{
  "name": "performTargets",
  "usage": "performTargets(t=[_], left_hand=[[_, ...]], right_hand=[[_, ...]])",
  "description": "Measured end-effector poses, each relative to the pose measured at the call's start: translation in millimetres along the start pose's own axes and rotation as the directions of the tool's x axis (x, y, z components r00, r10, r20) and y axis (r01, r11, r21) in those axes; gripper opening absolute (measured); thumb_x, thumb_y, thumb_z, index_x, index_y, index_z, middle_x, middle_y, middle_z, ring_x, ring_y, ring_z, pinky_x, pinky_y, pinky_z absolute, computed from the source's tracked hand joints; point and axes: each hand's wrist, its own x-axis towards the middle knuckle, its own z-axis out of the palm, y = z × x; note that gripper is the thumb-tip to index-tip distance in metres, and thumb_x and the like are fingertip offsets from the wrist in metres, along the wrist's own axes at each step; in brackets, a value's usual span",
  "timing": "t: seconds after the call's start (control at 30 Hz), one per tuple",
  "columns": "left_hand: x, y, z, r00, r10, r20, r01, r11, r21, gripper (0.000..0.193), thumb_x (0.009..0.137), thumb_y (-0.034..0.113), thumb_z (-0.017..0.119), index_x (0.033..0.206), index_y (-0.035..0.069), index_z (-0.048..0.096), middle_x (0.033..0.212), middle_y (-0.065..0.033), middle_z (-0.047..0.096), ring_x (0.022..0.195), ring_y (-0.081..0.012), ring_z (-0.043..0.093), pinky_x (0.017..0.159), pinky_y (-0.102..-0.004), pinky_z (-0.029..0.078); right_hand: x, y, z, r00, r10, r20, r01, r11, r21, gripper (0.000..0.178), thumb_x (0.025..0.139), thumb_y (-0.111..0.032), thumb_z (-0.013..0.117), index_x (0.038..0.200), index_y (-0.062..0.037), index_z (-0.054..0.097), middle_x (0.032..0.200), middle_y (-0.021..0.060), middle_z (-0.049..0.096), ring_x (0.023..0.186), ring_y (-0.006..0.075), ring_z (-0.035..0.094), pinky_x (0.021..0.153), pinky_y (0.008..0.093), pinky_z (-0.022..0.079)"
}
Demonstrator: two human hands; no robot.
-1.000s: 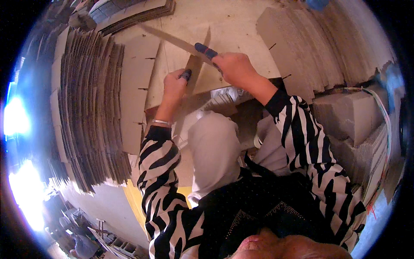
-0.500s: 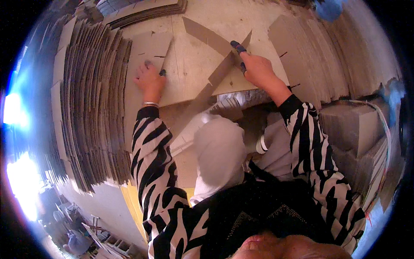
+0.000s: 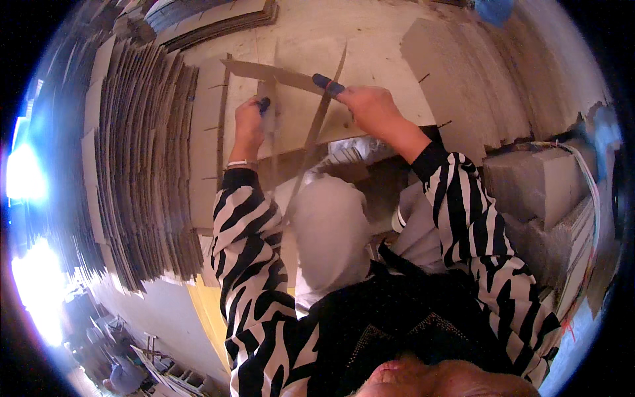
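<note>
In my right hand (image 3: 378,111) are two slotted cardboard strips (image 3: 317,122) joined in a cross, pinched where they meet. One of them points left and the other slants down toward my knee. My left hand (image 3: 249,124) is closed on another cardboard strip (image 3: 272,135), which stands on edge and is blurred by motion. Dark covers wrap some fingertips on both hands. Beside my left hand lies a pile of flat slotted cardboard strips (image 3: 208,126). The strip in my left hand is close to the crossed pair; whether they touch I cannot tell.
A tall row of stacked cardboard sheets (image 3: 142,159) fills the left side. More cardboard stacks (image 3: 463,86) stand at the right, and another pile (image 3: 218,23) lies at the far edge of the wooden board (image 3: 377,46). Cables (image 3: 585,178) hang at the right.
My left hand has picked a strip off the pile and moved slightly right with it. My right hand has shifted left, bringing and turning the crossed strips toward it.
</note>
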Motion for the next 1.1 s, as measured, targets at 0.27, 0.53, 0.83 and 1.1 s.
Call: performTargets(t=[0.27,0.53,0.83,1.1], left_hand=[[-6.9,10.7,-1.1,0.983,-0.153,0.099,0.14,0.981,0.131,0.028,0.092,0.01,0.04,0.101,0.0,0.065,0.087,-0.0072,0.066,0.072,-0.0157,0.062,0.063,-0.0313,0.052],[-23.8,56.9,16.1,0.928,0.312,0.205,-0.364,0.638,0.678,0.027,0.089,0.023,0.057,0.101,-0.001,0.06,0.089,-0.0147,0.064,0.075,-0.0183,0.058,0.066,-0.0332,0.046],[-138.1,52.2,-27.2,0.949,0.287,0.131,-0.289,0.626,0.725,0.064,0.087,0.029,0.065,0.141,0.005,0.04,0.112,-0.0182,0.061,0.094,-0.025,0.061,0.082,-0.0347,0.049],[-209.5,-30.3,-48.9,0.865,0.467,-0.185,-0.421,0.875,0.241,0.041,0.09,0.01,0.053,0.127,-0.006,0.046,0.125,-0.0167,0.054,0.114,-0.0257,0.054,0.099,-0.0376,0.041]], right_hand=[[-4.0,6.9,-1.2,0.996,-0.011,-0.091,0.012,1.0,0.006,0.02,0.085,-0.014,0.055,0.102,-0.0155,0.064,0.085,0.0094,0.065,0.081,0.0321,0.065,0.065,0.0462,0.051],[2.7,19.4,-7.7,0.997,0.07,-0.015,-0.069,0.998,0.007,0.023,0.083,-0.011,0.053,0.104,-0.0158,0.061,0.087,0.0118,0.066,0.083,0.0336,0.065,0.067,0.0478,0.05],[-5.0,59.4,-38.8,0.876,0.465,0.131,-0.476,0.877,0.07,0.032,0.08,-0.014,0.062,0.112,-0.0114,0.059,0.102,0.0177,0.065,0.099,0.0373,0.06,0.08,0.0459,0.048],[-148.5,87.1,-89.2,0.666,0.737,-0.119,-0.705,0.569,-0.424,0.057,0.074,-0.028,0.073,0.124,-0.0086,0.055,0.146,0.0119,0.038,0.133,0.0358,0.034,0.105,0.0479,0.033]])
